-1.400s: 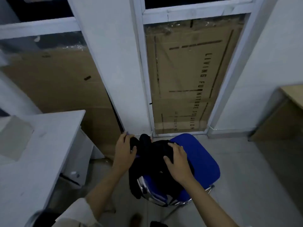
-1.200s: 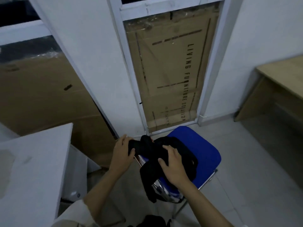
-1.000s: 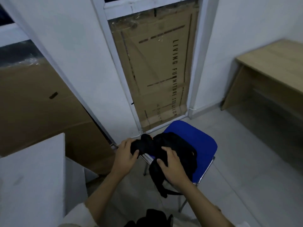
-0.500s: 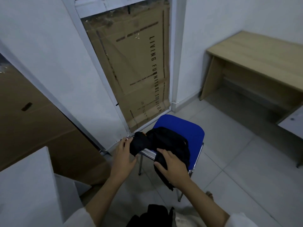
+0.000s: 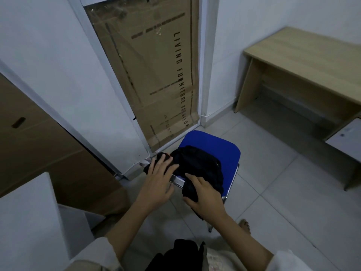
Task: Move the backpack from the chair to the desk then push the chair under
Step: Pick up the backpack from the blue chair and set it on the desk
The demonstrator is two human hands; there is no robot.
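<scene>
A black backpack (image 5: pixel 199 165) lies slumped on the blue seat of a chair (image 5: pixel 220 151) and hangs over the chrome rail nearest me. My left hand (image 5: pixel 158 182) lies over the backpack's left end with its fingers spread and holds it against the rail. My right hand (image 5: pixel 205 194) grips the hanging lower part of the backpack. A light wooden desk (image 5: pixel 312 61) stands against the wall at the right, with bare floor between it and the chair.
A white desk (image 5: pixel 25 222) fills the lower left corner. Flat cardboard boxes (image 5: pixel 156 75) lean behind the white partition frame just beyond the chair. A small white drawer unit (image 5: pixel 345 135) sits under the wooden desk's right end. Grey floor tiles (image 5: pixel 283 192) spread to the right.
My view has swung to the right, which brought the wooden desk into sight and pushed the white desk to the left edge. Both hands have stayed on the backpack on the chair.
</scene>
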